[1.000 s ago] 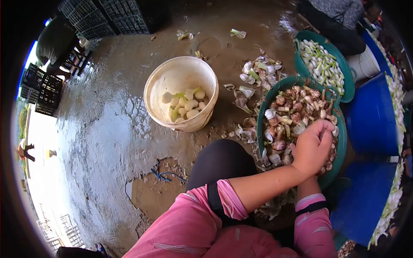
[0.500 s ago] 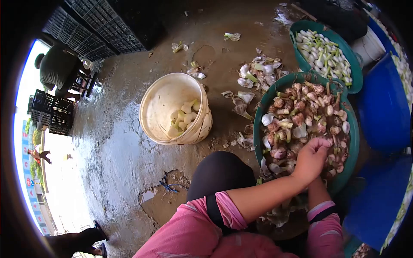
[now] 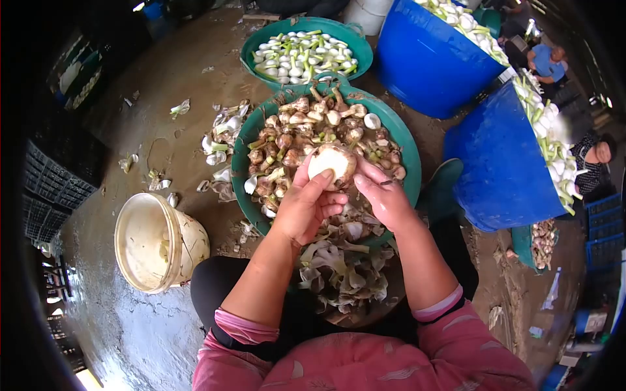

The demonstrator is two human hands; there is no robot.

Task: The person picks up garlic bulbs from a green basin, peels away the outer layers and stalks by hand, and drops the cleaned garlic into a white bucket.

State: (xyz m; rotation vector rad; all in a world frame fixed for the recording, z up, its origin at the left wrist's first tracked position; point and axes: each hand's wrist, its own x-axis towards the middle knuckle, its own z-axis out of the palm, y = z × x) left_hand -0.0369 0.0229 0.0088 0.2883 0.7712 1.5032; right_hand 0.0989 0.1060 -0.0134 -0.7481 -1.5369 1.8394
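Observation:
A garlic bulb (image 3: 334,168), with brown outer skin and a pale bared face, is held up over a green tub (image 3: 407,146). My left hand (image 3: 305,203) grips it from the left, the thumb pressed on the pale face. At its right side, my right hand (image 3: 386,201) closes against the bulb, its fingertips partly hidden behind. A small dark thing lies by the right fingers, too small to name. Below, unpeeled garlic bulbs (image 3: 283,141) fill the tub. Loose garlic skins (image 3: 342,277) lie heaped between my knees.
Peeled white garlic (image 3: 297,55) fills a second green tub (image 3: 358,49) behind. To the right stand large blue tubs (image 3: 502,159) heaped with garlic. On the wet floor at left is a whitish bucket (image 3: 195,244). Black crates (image 3: 49,189) stand at far left; people sit at far right.
My view has swung to the right. My hands have come up from among the bulbs in the tub, and a partly skinned garlic bulb now shows between them.

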